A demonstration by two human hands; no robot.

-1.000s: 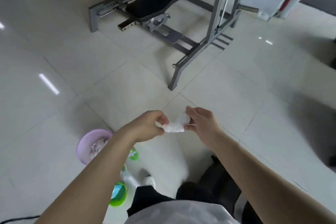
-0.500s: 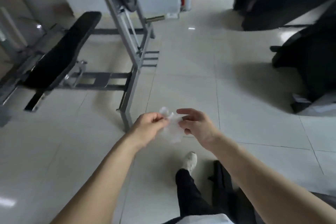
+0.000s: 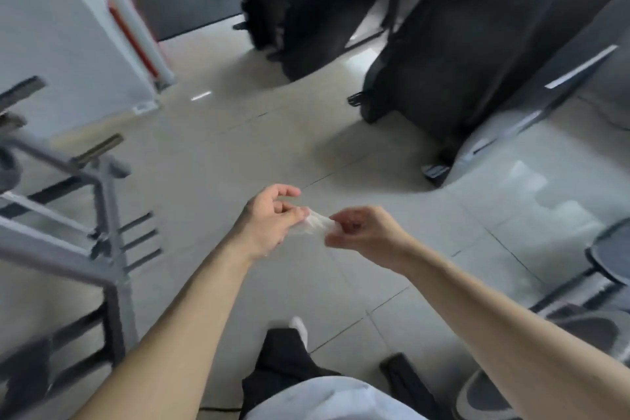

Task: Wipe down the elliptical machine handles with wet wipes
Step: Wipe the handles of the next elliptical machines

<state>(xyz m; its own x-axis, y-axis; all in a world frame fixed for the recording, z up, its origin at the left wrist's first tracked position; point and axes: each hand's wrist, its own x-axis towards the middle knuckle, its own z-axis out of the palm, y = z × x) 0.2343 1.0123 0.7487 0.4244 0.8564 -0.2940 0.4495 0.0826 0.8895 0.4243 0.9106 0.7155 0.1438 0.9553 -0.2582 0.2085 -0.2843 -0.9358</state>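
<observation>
View: head camera, looking forward and down.
Left grip: just left of frame centre, forearm entering from 7 o'clock; thumb and curled fingers pinching the left end of the wipe, index finger arched above and off it.
Right grip: just right of frame centre, forearm entering from 4 o'clock; thumb and fingertips pressed together on the right end of the wipe.
Wet wipe: small, white, translucent and crumpled; drawn out between the two grips, held in the air above the floor, touching nothing else.
Floor: pale glossy tiles with dark joints, carrying light reflections.
Grey metal frame: at 9 o'clock, blurred; upright post with short horizontal pegs, standing on the floor well apart from the grips.
Black covers: at 12 to 2 o'clock, draped over tall equipment down to the floor; what lies beneath, impossible to tell.
White wall panel: at 10 o'clock, with a red-striped post beside it.
Grey equipment base: at 4 o'clock, cut by the frame edge.
Black trouser leg: at 6 o'clock, ending in a white shoe on the floor.
</observation>
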